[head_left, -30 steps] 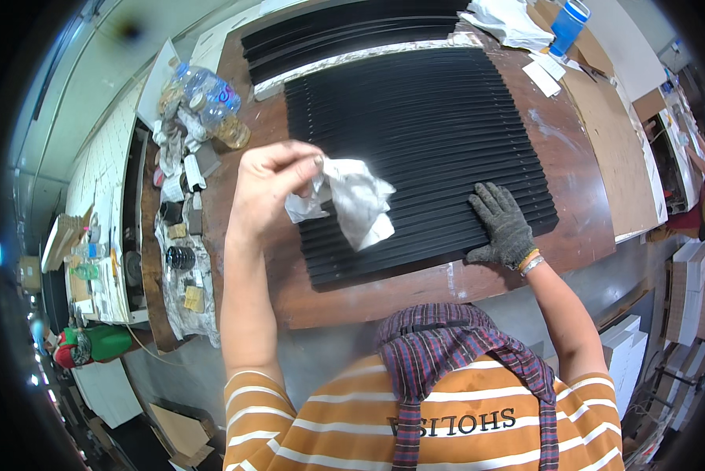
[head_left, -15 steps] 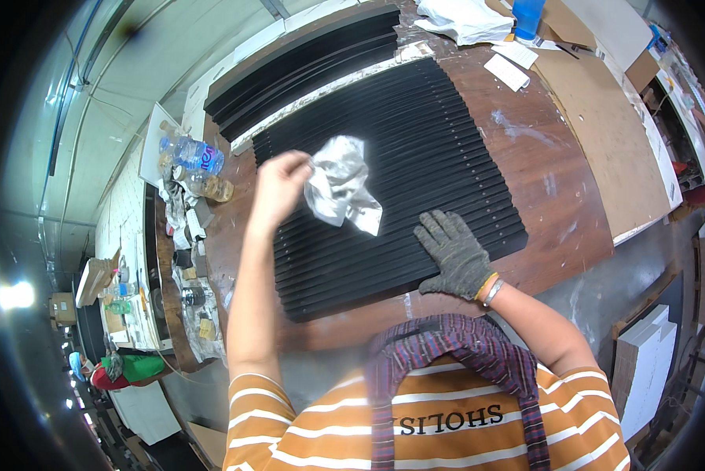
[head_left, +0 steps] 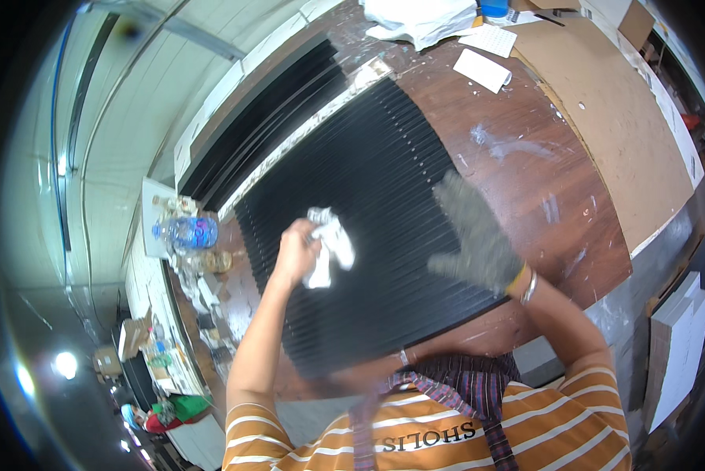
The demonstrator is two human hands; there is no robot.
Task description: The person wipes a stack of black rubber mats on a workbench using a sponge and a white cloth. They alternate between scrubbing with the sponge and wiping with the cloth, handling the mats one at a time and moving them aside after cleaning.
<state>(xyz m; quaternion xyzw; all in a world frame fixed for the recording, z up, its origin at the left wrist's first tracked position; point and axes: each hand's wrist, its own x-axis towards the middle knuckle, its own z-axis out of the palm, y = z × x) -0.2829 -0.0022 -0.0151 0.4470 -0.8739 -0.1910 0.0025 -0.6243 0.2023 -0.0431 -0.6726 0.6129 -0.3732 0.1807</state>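
Observation:
My bare left hand is closed on a crumpled white cloth, held over the left middle of a set of black ribbed strips. The strips lie side by side on a brown table and have small dots along their right ends. My right hand, in a dark grey knitted glove with a yellow cuff, is spread over the right edge of the strips, blurred by motion. Its fingers hold nothing; whether they touch the strips I cannot tell.
Beyond a pale bar lie more black strips. A water bottle and clutter stand at the left edge. White paper, a white bag and a cardboard sheet are far right. Another person is at lower left.
My left hand has brought the white cloth lower and nearer to me, and it looks more bunched up. My gloved right hand has shifted to the right edge of the strips. The view has turned.

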